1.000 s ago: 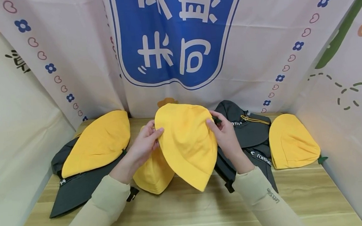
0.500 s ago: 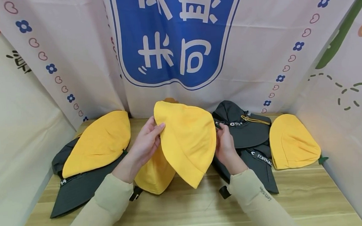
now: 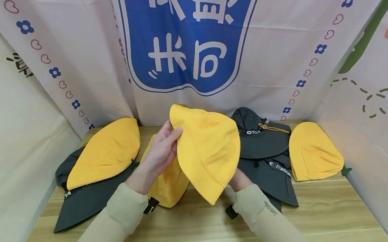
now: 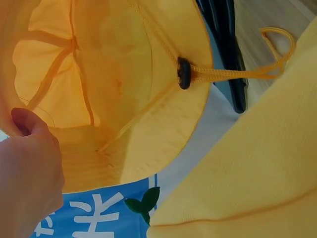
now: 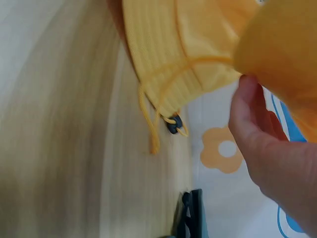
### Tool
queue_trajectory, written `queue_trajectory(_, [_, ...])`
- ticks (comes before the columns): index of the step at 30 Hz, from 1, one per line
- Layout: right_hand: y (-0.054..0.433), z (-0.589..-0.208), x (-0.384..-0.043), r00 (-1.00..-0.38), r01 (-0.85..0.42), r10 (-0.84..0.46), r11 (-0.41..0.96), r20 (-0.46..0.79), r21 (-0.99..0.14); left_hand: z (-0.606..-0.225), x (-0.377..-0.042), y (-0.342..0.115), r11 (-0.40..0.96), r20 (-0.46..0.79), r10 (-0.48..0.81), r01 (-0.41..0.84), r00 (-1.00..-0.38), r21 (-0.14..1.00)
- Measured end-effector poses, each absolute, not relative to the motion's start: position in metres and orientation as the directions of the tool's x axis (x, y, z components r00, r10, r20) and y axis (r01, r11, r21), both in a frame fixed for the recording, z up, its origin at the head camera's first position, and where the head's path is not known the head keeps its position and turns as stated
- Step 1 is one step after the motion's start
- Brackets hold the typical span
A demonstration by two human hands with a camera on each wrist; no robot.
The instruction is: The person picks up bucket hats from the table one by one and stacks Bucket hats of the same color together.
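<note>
A yellow bucket hat (image 3: 209,149) is held up above the table. My left hand (image 3: 162,149) pinches its brim at the left, thumb on the outer face. The left wrist view shows the hat's inside, with a drawcord (image 4: 237,74) running through a black cord lock (image 4: 184,73). My right hand (image 3: 240,179) is mostly hidden behind the hat's lower right side in the head view. In the right wrist view, its thumb tip touches yellow cloth (image 5: 292,59); whether it grips there is unclear. Another yellow hat (image 3: 169,185) lies under my left wrist.
Left on the wooden table (image 3: 194,232), a yellow hat (image 3: 106,152) lies over a dark cap (image 3: 82,207). Dark caps (image 3: 262,142) overlap at the right, beside a yellow hat (image 3: 312,152) with a green leaf tab. A printed curtain (image 3: 264,68) hangs behind.
The held hat has shifted slightly right and tilted. My right hand has left the brim's right edge and moved down and inward behind the hat. My left hand keeps its pinch.
</note>
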State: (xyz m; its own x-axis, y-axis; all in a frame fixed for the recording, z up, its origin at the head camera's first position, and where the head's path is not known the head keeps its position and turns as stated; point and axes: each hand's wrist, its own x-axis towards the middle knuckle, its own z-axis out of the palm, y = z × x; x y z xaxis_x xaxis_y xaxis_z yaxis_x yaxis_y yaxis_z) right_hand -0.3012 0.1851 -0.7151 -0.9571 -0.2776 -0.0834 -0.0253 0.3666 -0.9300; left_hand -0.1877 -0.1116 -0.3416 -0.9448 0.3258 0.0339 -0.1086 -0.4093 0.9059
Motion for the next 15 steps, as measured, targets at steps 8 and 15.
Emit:
queue_trajectory(8, [0.172,-0.705,-0.258,-0.948,-0.315,-0.291,0.91,0.126,-0.27,-0.34,-0.186,-0.113,-0.397,0.034,0.304,-0.094,-0.952,0.913])
queue_trajectory(15, [0.184,-0.769,-0.287,-0.957,-0.279,-0.276,0.797,0.087,-0.536,-0.341,-0.188,-0.123,-0.391,0.068,0.278,-0.048,-0.958,0.919])
